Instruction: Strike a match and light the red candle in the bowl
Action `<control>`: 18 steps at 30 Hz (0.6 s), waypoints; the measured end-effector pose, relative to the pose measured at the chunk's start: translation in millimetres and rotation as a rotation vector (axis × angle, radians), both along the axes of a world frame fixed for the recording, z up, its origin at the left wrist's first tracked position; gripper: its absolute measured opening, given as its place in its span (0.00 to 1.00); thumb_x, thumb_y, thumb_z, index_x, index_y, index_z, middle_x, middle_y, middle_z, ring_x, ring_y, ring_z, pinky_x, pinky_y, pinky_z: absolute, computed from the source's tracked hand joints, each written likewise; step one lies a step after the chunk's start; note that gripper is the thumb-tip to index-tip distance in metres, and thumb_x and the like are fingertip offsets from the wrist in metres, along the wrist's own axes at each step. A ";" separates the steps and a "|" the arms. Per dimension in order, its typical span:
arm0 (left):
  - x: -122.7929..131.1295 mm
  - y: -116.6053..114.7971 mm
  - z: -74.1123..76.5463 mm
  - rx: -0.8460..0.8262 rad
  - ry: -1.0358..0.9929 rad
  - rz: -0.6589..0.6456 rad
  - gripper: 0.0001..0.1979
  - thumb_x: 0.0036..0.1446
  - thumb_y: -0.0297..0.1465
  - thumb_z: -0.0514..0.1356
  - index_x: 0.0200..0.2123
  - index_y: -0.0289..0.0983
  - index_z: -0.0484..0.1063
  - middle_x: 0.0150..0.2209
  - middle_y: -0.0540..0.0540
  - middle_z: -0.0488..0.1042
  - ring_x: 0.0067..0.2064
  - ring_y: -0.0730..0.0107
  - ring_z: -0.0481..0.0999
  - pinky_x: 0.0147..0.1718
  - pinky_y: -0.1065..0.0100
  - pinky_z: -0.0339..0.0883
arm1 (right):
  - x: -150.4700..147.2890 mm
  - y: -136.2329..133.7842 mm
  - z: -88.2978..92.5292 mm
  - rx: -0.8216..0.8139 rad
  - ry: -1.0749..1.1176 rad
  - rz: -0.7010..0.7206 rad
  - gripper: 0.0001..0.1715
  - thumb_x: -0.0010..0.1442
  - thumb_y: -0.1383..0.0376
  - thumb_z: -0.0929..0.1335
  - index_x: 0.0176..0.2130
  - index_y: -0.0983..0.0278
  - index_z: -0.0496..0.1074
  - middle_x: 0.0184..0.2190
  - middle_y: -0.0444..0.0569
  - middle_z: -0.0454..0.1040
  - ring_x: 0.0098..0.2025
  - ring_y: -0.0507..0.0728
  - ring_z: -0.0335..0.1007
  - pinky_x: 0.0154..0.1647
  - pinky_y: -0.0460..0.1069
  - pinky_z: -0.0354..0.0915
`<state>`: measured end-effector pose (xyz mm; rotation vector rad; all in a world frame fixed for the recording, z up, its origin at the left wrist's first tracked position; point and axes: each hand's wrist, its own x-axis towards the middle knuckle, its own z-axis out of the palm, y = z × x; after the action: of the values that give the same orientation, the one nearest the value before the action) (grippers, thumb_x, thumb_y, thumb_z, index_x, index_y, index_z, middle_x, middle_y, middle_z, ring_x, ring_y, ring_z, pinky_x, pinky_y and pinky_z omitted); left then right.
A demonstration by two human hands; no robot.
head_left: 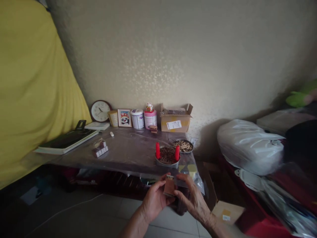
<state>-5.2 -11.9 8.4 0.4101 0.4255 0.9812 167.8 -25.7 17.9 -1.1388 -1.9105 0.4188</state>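
My left hand [156, 195] holds a small brown matchbox [169, 187] upright, its fingers wrapped behind and along the left side. Match heads show at the box's partly opened top end. My right hand [192, 198] is at the box's right side, thumb against the lower edge and index finger near the top corner, the fingers apart. Just beyond the hands, an oval tin of dark-tipped matches [167, 156] stands at the table edge, with two red upright pieces [158, 150] at its sides. Behind it is a round tin of pale sticks [183, 145].
The plastic-covered table [133, 148] bears a pack of small boxes [101, 149], a cardboard box [175, 121], canisters [137, 119], a clock [100, 111] and a picture frame [124, 118]. Yellow pieces [190, 169] lie at its right corner. White bags [247, 145] are piled on the right.
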 end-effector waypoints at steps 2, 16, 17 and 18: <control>-0.1 -0.3 -0.4 0.027 -0.037 0.000 0.17 0.56 0.29 0.54 0.50 0.41 0.61 0.37 0.44 0.77 0.39 0.65 0.76 0.33 0.66 0.65 | -2.1 -0.5 -2.6 0.000 -0.045 0.021 0.28 0.56 0.53 0.67 0.53 0.61 0.62 0.51 0.55 0.68 0.54 0.63 0.65 0.53 0.56 0.64; 1.8 0.6 -4.1 0.111 -0.062 -0.031 0.12 0.57 0.30 0.53 0.45 0.38 0.66 0.36 0.42 0.77 0.36 0.65 0.76 0.34 0.67 0.64 | -4.1 0.9 -4.3 -0.040 -0.039 0.065 0.26 0.57 0.54 0.66 0.52 0.59 0.62 0.50 0.53 0.69 0.52 0.62 0.66 0.52 0.55 0.65; 2.1 0.6 -4.2 0.116 -0.063 -0.032 0.11 0.57 0.30 0.53 0.43 0.37 0.67 0.35 0.43 0.77 0.36 0.66 0.76 0.34 0.67 0.65 | -4.3 0.7 -3.9 -0.042 -0.036 0.062 0.25 0.58 0.54 0.66 0.52 0.60 0.62 0.48 0.52 0.70 0.51 0.62 0.67 0.51 0.55 0.65; 2.4 0.6 -4.2 0.122 -0.064 -0.034 0.10 0.57 0.30 0.53 0.42 0.36 0.68 0.35 0.43 0.77 0.36 0.66 0.76 0.34 0.67 0.65 | -4.6 0.5 -3.3 -0.047 -0.033 0.066 0.24 0.58 0.54 0.66 0.52 0.59 0.62 0.47 0.52 0.70 0.50 0.61 0.67 0.50 0.54 0.66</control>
<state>-2.8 -11.4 4.2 0.4935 0.3004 0.9877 163.3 -25.3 14.5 -1.1219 -1.9805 0.4858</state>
